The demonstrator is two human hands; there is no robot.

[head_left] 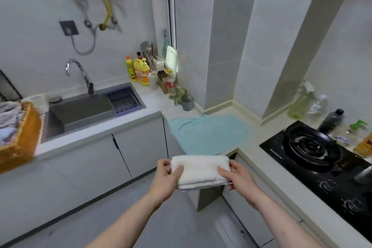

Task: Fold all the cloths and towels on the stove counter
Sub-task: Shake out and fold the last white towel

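A white towel (200, 169), folded into a thick rectangle, hangs in the air in front of the counter corner. My left hand (166, 176) grips its left end, thumb on top. My right hand (235, 175) grips its right end the same way. Behind it a light blue towel (209, 134) lies spread flat on the corner of the counter, its front edge drooping over the cabinet. At the far left a wicker basket (22, 143) holds several crumpled cloths (9, 119).
A black gas stove (314, 153) fills the counter on the right, with bottles (316, 106) along the wall behind it. A steel sink (80, 110) with a tap and drying rack lies to the left. Detergent bottles (138, 70) and jars crowd the back corner.
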